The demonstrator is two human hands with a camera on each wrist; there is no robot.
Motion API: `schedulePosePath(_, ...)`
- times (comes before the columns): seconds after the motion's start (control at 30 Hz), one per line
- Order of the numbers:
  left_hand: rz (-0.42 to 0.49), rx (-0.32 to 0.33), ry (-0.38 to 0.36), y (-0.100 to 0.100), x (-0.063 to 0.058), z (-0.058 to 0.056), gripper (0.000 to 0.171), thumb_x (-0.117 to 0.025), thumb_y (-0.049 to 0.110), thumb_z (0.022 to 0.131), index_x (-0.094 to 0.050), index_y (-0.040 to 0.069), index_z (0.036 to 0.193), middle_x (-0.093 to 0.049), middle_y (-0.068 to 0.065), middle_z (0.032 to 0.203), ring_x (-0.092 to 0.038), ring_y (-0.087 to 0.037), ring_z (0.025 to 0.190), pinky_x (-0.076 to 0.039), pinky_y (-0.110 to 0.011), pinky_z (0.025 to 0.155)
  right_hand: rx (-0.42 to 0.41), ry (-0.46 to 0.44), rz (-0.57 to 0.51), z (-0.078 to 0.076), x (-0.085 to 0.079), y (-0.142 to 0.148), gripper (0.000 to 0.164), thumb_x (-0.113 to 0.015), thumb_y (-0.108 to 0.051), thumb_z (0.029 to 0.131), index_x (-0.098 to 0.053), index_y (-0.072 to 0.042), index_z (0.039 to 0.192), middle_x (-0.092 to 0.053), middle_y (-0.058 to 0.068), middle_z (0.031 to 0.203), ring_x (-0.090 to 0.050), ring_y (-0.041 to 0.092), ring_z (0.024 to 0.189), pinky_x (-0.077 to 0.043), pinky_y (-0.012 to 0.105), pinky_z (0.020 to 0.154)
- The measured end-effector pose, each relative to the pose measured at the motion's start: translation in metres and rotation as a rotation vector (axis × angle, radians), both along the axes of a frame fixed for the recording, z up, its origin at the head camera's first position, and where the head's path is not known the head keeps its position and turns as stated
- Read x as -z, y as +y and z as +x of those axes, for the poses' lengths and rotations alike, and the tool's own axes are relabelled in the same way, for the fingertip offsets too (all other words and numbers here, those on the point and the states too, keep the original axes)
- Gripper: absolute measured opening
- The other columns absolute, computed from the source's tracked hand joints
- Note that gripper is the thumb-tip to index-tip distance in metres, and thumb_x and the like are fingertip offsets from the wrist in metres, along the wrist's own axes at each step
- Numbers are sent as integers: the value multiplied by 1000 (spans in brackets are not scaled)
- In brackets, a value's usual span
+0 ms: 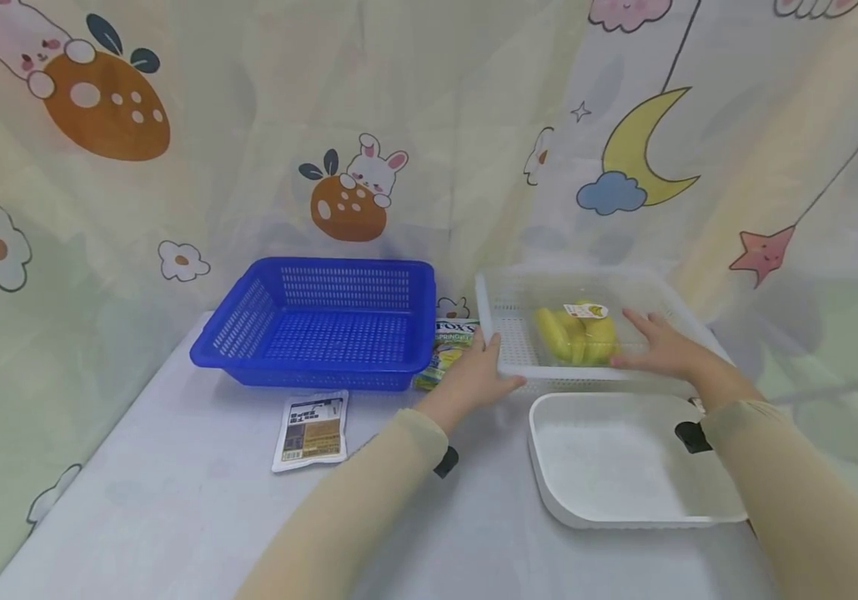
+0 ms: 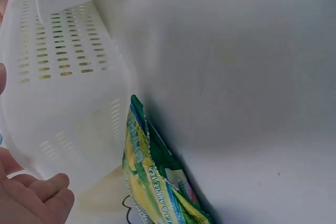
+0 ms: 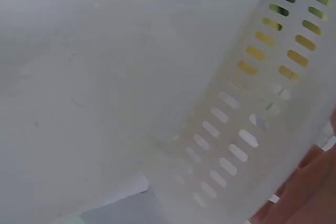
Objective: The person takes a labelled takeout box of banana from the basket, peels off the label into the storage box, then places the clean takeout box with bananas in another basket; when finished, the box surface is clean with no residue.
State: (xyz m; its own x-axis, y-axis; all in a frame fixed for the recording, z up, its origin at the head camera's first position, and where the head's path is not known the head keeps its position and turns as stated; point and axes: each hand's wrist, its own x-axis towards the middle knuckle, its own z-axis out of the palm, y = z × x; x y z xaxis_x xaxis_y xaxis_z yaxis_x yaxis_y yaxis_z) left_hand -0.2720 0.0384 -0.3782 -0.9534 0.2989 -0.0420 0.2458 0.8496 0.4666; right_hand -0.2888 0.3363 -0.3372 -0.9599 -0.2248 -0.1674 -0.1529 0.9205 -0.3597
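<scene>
A: How are the hands held?

B: The left hand [image 1: 474, 379] is set at the near left corner of the white basket [image 1: 571, 374], its thumb and fingers spread wide about that corner. The right hand [image 1: 661, 346] is reached over the near rim towards the right, its fingers also held apart; by neither hand is anything seen to be enclosed.

A: Is the fruit touched?

B: That cannot be told. The yellow fruit [image 1: 599, 340] is kept inside the white basket in clear packaging, topped by a white label [image 1: 585, 311], and the right fingertips are brought just beside it.

A: And around the basket?

B: The white tray [image 1: 624, 454] is placed just in front, its right edge partly covered by the right sleeve [image 1: 796, 475] (a black patch is worn near each cuff). To the left, a green and yellow packet [image 1: 455, 331] is seen between the white basket and the blue basket [image 1: 316, 375], partly hidden by the left hand.

A: What is found farther out?

B: A brown and white pouch [image 1: 313, 432] is laid flat in front of the blue basket. Everything is carried by a pale worktop [image 1: 151, 500], backed by a curtain [image 1: 466, 200] on which rabbits, flowers and a moon are printed.
</scene>
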Motion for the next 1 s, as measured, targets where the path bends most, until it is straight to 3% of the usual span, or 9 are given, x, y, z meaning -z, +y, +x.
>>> schedulePosePath(0.3,58,9,0,1,4,-1,88,-54,62,79,-18,17,146,-5,-12,153,-28,-30,135,-34,-43,105,7,-16,-4,-1,3,6,104,-61,-54,77,3,-9,146,-4,38,143,0,57,129,-13,75,92)
schedulePosePath(0.6,70,11,19,1,2,2,88,-55,60,79,-20,16,146,-7,-14,153,-30,-29,134,-35,-41,105,-14,-39,-40,-3,6,7,101,-62,-50,79,0,-8,146,-7,33,145,-12,59,126,-18,72,94)
schedulePosePath(1.0,67,-1,10,-3,4,0,88,-54,62,79,-18,18,146,-6,-12,153,-28,-28,136,-34,-41,105,-15,-42,-21,-10,10,5,97,-58,-52,81,-2,-8,146,-12,36,143,-17,60,124,-22,72,92)
